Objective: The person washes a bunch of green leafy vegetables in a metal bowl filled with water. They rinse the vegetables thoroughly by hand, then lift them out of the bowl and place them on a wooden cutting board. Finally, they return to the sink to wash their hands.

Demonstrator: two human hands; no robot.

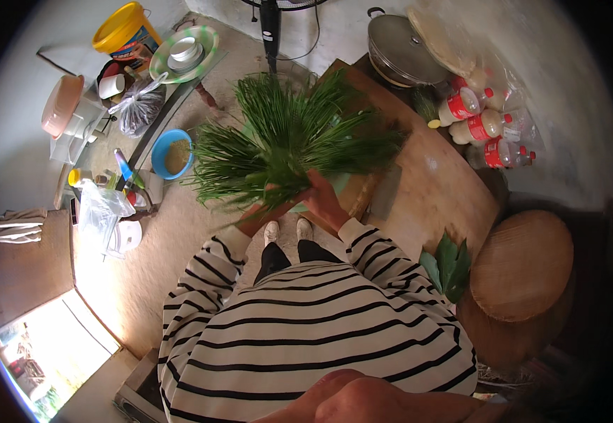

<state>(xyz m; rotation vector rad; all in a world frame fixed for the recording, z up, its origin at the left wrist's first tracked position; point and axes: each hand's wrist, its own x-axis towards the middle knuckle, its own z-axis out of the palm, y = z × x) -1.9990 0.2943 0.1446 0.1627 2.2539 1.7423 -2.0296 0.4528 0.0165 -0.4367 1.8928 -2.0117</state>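
Long green grass-like stalks [290, 124] fan out in a large bunch in front of me, their tips spreading away and to both sides. My right hand [321, 194] is closed around the gathered end of the bunch. My left hand [268, 207] is at the near left side of the same end, partly covered by blades, with its fingers wrapped about them. Part of a light green surface [341, 186] shows beneath the bunch. Which plant it is, I cannot tell.
To the right stand a wooden table [433, 174], large leaves [448, 267], a round wooden board [522, 264], filled plastic bottles [478, 127] and a lidded pan [404, 47]. Leftward are a blue basin [172, 154], a green-rimmed basin [209, 50] and a yellow bucket [121, 29]. A fan [270, 31] stands ahead.
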